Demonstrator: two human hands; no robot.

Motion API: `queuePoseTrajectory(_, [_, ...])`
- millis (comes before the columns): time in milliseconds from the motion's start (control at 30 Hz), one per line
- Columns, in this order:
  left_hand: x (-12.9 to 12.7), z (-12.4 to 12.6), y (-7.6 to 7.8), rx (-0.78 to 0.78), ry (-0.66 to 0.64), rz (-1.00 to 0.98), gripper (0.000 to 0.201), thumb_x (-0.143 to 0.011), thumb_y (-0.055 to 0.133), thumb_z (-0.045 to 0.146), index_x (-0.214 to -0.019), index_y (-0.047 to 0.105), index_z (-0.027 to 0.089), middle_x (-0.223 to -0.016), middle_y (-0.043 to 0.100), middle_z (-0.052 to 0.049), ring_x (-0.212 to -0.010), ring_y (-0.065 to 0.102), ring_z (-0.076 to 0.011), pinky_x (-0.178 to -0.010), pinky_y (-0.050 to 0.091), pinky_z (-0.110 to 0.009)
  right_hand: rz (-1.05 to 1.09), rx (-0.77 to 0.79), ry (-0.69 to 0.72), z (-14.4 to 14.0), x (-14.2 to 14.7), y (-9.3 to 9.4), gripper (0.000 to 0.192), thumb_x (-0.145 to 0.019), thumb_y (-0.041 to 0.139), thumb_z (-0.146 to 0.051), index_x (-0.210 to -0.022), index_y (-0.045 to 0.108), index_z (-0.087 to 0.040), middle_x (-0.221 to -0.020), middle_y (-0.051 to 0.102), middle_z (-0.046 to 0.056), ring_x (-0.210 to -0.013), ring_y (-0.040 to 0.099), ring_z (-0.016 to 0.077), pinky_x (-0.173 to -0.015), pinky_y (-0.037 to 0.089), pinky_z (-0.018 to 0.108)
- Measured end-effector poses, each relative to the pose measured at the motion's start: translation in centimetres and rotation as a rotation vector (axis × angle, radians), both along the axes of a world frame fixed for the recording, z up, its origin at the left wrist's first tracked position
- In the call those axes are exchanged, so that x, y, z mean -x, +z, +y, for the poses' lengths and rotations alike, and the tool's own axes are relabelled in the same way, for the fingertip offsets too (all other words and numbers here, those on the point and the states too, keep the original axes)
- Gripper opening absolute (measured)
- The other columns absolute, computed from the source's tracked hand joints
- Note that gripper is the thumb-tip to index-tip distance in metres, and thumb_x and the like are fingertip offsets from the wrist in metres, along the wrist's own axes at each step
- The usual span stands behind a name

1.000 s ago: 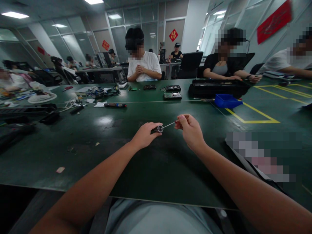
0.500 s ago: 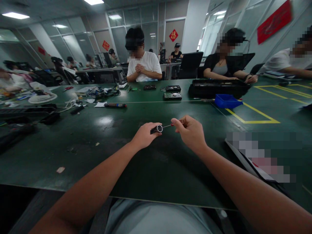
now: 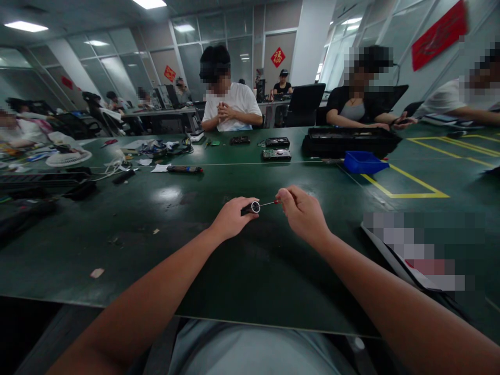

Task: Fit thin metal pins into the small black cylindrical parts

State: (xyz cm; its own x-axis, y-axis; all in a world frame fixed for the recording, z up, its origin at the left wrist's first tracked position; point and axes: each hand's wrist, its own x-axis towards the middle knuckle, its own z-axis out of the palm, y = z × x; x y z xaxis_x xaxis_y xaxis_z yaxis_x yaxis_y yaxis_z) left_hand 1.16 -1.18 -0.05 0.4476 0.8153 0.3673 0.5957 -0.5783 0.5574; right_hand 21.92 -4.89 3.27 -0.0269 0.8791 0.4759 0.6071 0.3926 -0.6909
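My left hand (image 3: 231, 217) is wrapped round a short black cylinder with a silver-rimmed round end (image 3: 251, 208), which faces right. Most of its body is hidden by my fingers. My right hand (image 3: 305, 211) grips a screwdriver (image 3: 269, 203) with a thin metal shaft and a red part by the fingers. The shaft points left, and its tip meets the edge of the cylinder's rim; whether it sits in a screw is too small to tell. Both hands are just above the green table (image 3: 250, 281).
Ahead lie a pen-like tool (image 3: 185, 169), opened devices (image 3: 276, 154), a blue bin (image 3: 365, 162) and a long black tray (image 3: 349, 141). Cables and parts (image 3: 166, 147) clutter the left. A folder with papers (image 3: 406, 260) lies right. Two co-workers sit opposite.
My right hand has turned slightly on the screwdriver, its fingers now more curled. The left hand and the cylinder have barely moved. The co-worker opposite has shifted their clasped hands.
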Motion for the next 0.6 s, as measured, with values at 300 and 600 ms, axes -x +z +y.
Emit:
queuePoseTrajectory(300, [0.2,0.2,-0.2,-0.009,0.005,-0.009,0.039,-0.084,0.071,0.022,-0.123,0.065,0.020,-0.114,0.069,-0.005,-0.106,0.062,-0.0215,-0.096,0.045,-0.036,0.055,0.038,0.090,0.1,-0.2,-0.3,0.030,-0.099,0.037,-0.039,-0.095,0.063,-0.023,-0.069,0.060,0.001,-0.065,0.058,0.0181,-0.063,0.041,0.032])
queuePoseTrajectory(600, [0.1,0.2,-0.2,0.016,0.027,-0.005,0.040,-0.088,0.067,0.027,-0.127,0.062,0.022,-0.115,0.068,-0.006,-0.106,0.061,-0.0227,-0.094,0.046,-0.037,0.394,0.035,0.078,1.0,0.3,-1.4,0.017,-0.092,0.052,-0.038,-0.092,0.057,-0.022,-0.078,0.064,0.002,-0.071,0.061,0.0175,-0.069,0.048,0.034])
